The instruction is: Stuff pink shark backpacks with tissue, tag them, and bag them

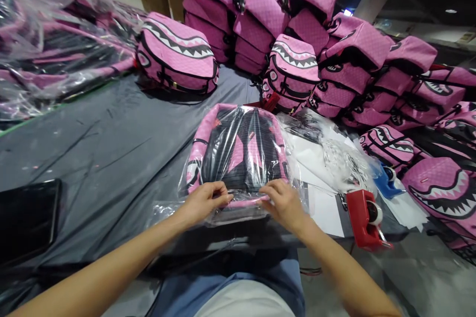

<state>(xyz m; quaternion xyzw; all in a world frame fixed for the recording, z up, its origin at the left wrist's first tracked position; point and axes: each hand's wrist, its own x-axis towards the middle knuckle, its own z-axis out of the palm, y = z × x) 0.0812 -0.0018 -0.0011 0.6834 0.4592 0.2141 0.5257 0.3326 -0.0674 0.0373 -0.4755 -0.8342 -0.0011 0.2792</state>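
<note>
A pink and black backpack (238,153) lies strap side up at the table's front edge, inside a clear plastic bag (241,213). At the bag's near end, my left hand (206,200) pinches the film with its fingers drawn together. My right hand (284,203) grips the same end a little to the right, fingers curled over the plastic. Loose film spreads out to the left of the backpack and along its near side. The fingertips partly cover the fold of the bag.
A red tape dispenser (362,220) and a blue tape dispenser (388,178) stand at the right. White papers (323,208) and loose plastic lie beside the bag. Stacked pink backpacks (260,25) line the back. Bagged ones (55,49) and a black tablet-like device (29,220) are leftward.
</note>
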